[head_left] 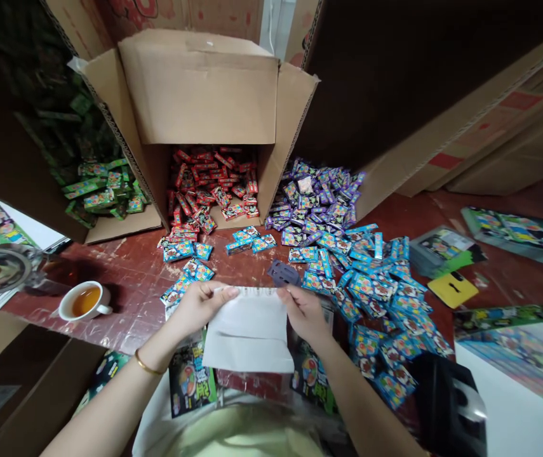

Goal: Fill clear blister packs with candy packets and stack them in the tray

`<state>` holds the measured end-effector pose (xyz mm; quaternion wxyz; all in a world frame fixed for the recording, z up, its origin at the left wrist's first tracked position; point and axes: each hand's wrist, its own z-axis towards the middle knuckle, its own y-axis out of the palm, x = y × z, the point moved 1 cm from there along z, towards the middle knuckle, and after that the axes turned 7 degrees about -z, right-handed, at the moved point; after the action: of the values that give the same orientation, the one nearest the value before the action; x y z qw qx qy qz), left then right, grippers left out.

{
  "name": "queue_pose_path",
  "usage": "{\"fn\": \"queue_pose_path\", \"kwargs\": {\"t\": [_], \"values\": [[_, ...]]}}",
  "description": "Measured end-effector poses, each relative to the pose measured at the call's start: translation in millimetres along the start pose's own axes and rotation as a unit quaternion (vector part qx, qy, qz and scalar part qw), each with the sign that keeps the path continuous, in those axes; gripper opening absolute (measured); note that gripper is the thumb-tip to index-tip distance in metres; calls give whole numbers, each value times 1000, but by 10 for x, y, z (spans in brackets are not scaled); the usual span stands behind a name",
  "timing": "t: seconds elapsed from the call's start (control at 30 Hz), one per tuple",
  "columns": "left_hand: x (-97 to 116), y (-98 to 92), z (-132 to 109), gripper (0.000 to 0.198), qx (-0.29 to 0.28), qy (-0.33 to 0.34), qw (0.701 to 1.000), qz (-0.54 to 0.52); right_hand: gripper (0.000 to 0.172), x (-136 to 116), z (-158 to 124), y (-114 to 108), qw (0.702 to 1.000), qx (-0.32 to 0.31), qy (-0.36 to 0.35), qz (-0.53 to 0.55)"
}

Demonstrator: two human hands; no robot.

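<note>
A white sheet (251, 339), paper or thin card, hangs between my two hands with a crease across it. My left hand (205, 306) pinches its top left corner, thumb along the upper edge. At the top right corner, my right hand (305, 312) has its fingers closed on the same sheet. Dark printed pouches or cards lie below, one (192, 381) by my left forearm and one (316, 381) by my right. Just beyond my right hand is a grey-purple flat piece (283, 273). Blue candy packets (371, 289) spread to the right of that hand.
Cardboard boxes hold green packets (107, 190), red packets (211, 181) and purple packets (316, 200). A tea cup (84, 301) stands left on the red table (133, 279). To the right are a yellow card-like piece (452, 289) and a black device (447, 406).
</note>
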<state>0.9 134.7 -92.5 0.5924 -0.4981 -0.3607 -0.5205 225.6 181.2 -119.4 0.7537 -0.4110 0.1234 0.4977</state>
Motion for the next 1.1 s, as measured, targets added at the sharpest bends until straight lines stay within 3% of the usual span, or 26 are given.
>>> {"fn": "queue_pose_path", "kwargs": {"t": [0.27,0.53,0.6,0.7,0.83,1.0,1.1], "values": [[-7,-12,8,39,27,5,996,-88,42,-40,0,1,1000,5,20,16],[-15,7,5,44,72,39,997,3,37,-35,-10,45,994,48,82,45],[2,19,-1,45,62,44,997,-16,37,-52,-21,37,994,56,81,46],[21,69,9,42,46,-1,993,-108,37,-88,-55,29,995,53,77,47],[9,151,51,42,71,-50,979,-186,38,-120,-109,50,995,55,67,44],[15,162,21,40,66,-46,984,-156,40,-87,-115,87,995,55,77,33],[-17,82,6,47,6,-34,995,-90,41,15,-104,107,994,60,85,24]]}}
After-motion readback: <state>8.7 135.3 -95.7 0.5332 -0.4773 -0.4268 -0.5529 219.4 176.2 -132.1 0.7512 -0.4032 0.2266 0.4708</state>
